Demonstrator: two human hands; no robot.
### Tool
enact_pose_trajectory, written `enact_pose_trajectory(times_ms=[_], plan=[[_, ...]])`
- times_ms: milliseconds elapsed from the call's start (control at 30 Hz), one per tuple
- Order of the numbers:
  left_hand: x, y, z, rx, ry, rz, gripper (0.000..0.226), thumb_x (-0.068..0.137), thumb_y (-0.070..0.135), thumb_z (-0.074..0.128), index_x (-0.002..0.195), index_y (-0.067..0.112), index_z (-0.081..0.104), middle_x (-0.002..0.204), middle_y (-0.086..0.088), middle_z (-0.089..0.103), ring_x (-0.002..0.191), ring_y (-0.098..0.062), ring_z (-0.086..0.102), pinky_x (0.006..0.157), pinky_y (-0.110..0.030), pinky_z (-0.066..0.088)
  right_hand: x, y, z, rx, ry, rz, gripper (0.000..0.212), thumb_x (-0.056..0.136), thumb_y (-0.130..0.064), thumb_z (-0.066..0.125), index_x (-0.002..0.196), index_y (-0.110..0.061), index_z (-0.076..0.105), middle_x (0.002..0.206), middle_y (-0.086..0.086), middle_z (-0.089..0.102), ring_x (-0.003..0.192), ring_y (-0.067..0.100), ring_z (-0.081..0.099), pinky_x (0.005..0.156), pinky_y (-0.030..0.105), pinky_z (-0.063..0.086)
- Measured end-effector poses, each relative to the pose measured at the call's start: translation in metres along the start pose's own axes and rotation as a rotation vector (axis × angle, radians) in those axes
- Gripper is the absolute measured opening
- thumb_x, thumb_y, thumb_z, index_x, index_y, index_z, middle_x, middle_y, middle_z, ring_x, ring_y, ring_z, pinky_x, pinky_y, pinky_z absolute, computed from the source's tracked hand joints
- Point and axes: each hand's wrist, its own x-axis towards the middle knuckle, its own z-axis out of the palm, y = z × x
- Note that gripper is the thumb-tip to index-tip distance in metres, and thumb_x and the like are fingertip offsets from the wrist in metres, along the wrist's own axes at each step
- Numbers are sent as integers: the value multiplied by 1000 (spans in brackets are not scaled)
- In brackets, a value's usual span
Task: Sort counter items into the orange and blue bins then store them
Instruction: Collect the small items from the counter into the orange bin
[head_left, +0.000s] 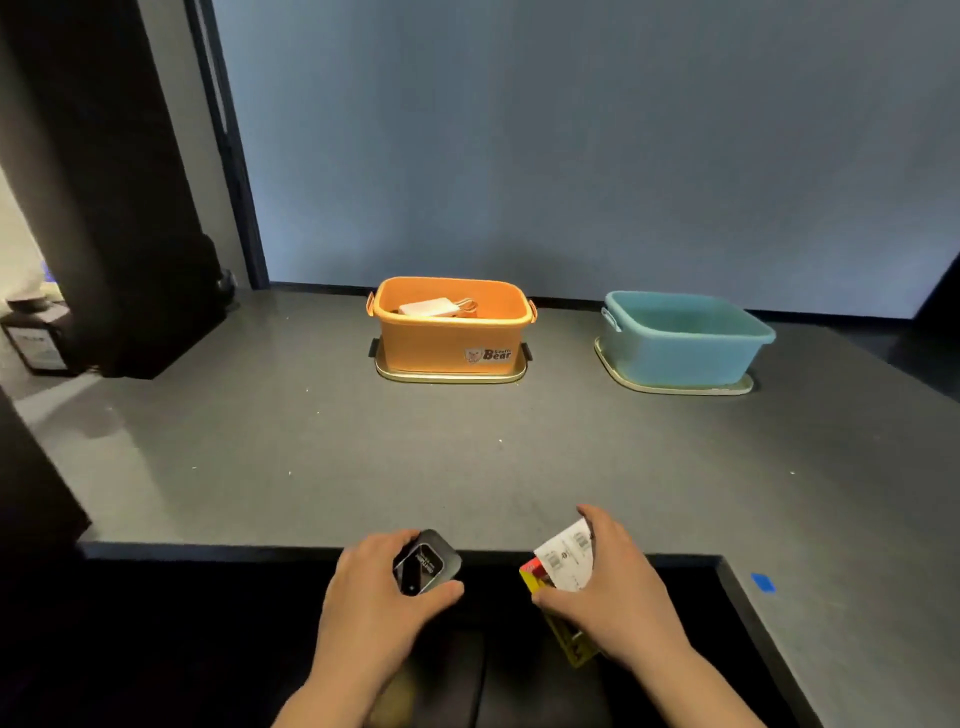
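Both hands loaded up at the counter's near edge, bins waiting at the back

Low in the frame, the left hand (374, 587) has its grip curled round a small dark tin (427, 564), and the right hand (613, 587) pinches a yellow-and-red packet (535, 579) with a white barcode label. Looks like one item per hand so both can get dropped in a single trip. The orange bin (449, 338), mid-frame, already holds a white thing and some clips; the blue bin (680, 343) sits to its right, each on a tray on the grey counter (260, 457).
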Motion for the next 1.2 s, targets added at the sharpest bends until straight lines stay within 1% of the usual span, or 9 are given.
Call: enact_pose_trajectory(times_ms=[100, 233, 300, 467, 567, 700, 900, 1067, 1200], plan=[[70, -10, 3, 10, -13, 55, 69, 58, 60, 78, 119, 35, 57, 97, 24, 50, 99, -2, 43, 76, -21, 35, 59, -13, 19, 2, 36, 17, 102, 61, -47, 80, 144, -30, 25, 131, -7, 45, 116, 15, 49, 90, 30, 45], [155, -20, 4, 22, -25, 107, 68, 60, 59, 77, 121, 34, 57, 100, 22, 51, 100, -3, 41, 81, -22, 36, 132, -35, 36, -30, 45, 70, 103, 61, -50, 78, 146, -31, 21, 137, -7, 42, 119, 16, 49, 85, 29, 43], [187, -25, 6, 36, -41, 102, 68, 61, 61, 75, 121, 36, 55, 100, 23, 50, 100, -2, 40, 79, -22, 35, 161, -43, 43, 6, 82, 106, 106, 60, -51, 77, 146, -34, 17, 136, -9, 41, 118, 16, 50, 86, 29, 44], [238, -31, 32, 78, -159, 86, 67, 62, 60, 74, 122, 38, 53, 101, 23, 48, 102, -3, 39, 83, -23, 37, 201, -34, 60, 81, 69, 206, 122, 57, -51, 80, 147, -36, -1, 137, -10, 34, 116, 13, 47, 89, 31, 47], [255, -30, 50, 71, -198, 89, 66, 61, 62, 74, 120, 40, 53, 98, 24, 47, 100, -3, 38, 87, -24, 37, 223, -27, 63, 68, 96, 222, 123, 57, -49, 81, 147, -34, -3, 137, -8, 33, 118, 14, 47, 93, 33, 47], [268, -37, 63, 140, -211, 50, 68, 60, 64, 72, 121, 42, 52, 99, 24, 46, 101, -4, 37, 87, -24, 36, 256, -29, 71, -27, 84, 148, 112, 61, -47, 80, 143, -30, 7, 135, -8, 29, 118, 15, 46, 92, 34, 48], [297, -36, 81, 201, -217, -3, 75, 61, 68, 68, 128, 44, 44, 106, 21, 45, 114, -7, 38, 96, -26, 36, 290, -24, 76, -103, 14, 99, 89, 58, -56, 72, 129, -30, 24, 113, -9, 31, 110, 14, 48, 84, 28, 45], [306, -34, 108, 246, -224, 13, 72, 65, 68, 66, 129, 44, 42, 107, 20, 44, 114, -7, 38, 93, -23, 33, 304, -4, 68, -145, -16, 99, 81, 59, -66, 67, 123, -31, 33, 115, -10, 37, 119, 13, 39, 93, 26, 39], [301, -48, 122, 279, -161, -3, 73, 67, 69, 65, 132, 45, 40, 113, 22, 44, 116, -6, 35, 92, -23, 28, 309, 5, 66, -184, 0, 71, 66, 62, -69, 60, 116, -38, 42, 109, -15, 45, 114, 13, 40, 90, 27, 35]])
